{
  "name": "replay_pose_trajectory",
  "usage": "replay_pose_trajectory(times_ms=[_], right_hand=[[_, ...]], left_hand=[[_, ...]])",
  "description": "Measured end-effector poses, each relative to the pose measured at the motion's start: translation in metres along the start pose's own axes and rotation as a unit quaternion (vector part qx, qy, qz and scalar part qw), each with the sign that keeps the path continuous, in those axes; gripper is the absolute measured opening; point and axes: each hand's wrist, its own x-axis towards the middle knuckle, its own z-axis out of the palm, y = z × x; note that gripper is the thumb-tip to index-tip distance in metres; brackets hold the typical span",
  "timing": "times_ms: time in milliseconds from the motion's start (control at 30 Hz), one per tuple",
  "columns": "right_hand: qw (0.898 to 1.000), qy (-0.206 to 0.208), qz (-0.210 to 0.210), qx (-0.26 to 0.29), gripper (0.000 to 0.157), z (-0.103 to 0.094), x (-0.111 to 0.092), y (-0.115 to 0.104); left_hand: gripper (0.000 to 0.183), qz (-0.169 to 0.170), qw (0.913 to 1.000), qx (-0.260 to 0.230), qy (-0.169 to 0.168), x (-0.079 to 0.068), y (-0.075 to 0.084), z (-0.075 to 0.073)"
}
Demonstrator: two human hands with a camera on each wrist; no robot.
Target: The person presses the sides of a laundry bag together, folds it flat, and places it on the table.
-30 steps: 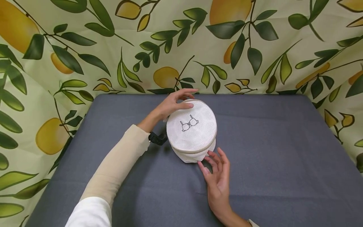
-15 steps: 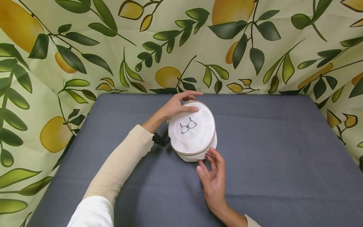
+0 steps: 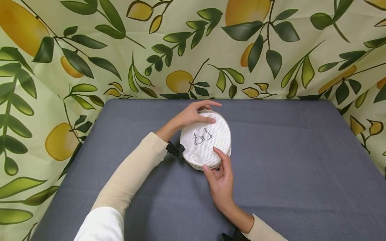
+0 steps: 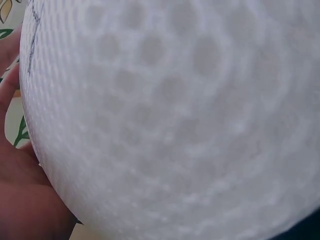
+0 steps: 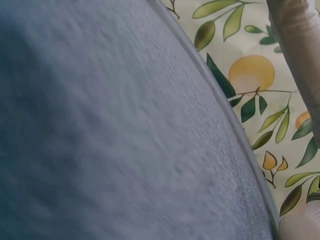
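A round white mesh laundry bag [image 3: 193, 152] with a dark line drawing on its top lies between both hands in the head view. At its far rim my left hand [image 3: 196, 115] grips it, thumb across the top and the other fingers partly hidden behind the edge. My right hand [image 3: 222, 182] pinches the near right rim; its index finger reaches over the top and its thumb sits at the front edge. Close up, the mesh of the bag [image 4: 165, 125] fills most of the left wrist view.
The bag is over a table covered in grey-blue cloth [image 3: 289, 160]. A fabric backdrop [image 3: 187, 40] printed with leaves and yellow fruit hangs along the back and sides. Dark wrist cameras, such as the left one [image 3: 175, 149], sit beside the bag and below the right wrist.
My right hand has moved up from the bag's lower side, and its index finger now lies over the top. My left hand has shifted slightly right and nearer. Less of the bag's side shows.
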Motion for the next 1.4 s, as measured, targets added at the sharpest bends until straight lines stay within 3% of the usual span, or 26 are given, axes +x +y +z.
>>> replay_pose_trajectory(times_ms=[400,633,933,1167,1200,1400], right_hand=[[0.991,0.056,0.017,-0.12,0.051,0.001,0.013,0.011],[0.986,0.088,0.035,-0.136,0.048,0.006,0.024,-0.006],[0.983,0.134,0.059,-0.11,0.047,0.008,0.031,-0.007],[0.981,0.157,0.057,-0.095,0.05,-0.001,0.031,0.017],[0.981,0.16,0.056,-0.092,0.05,-0.001,0.031,0.019],[0.98,0.177,0.051,-0.077,0.05,-0.001,0.032,0.022]], left_hand=[[0.057,-0.037,0.9984,0.023,-0.037,0.001,-0.002,-0.002],[0.061,-0.061,0.9925,-0.047,-0.096,0.001,-0.012,-0.003],[0.056,-0.065,0.9707,-0.179,-0.146,-0.002,-0.029,-0.004],[0.047,-0.104,0.9311,-0.298,-0.182,-0.008,-0.039,-0.007],[0.046,-0.107,0.9285,-0.305,-0.183,-0.009,-0.041,-0.006],[0.046,-0.12,0.9337,-0.275,-0.196,-0.009,-0.044,-0.002]])
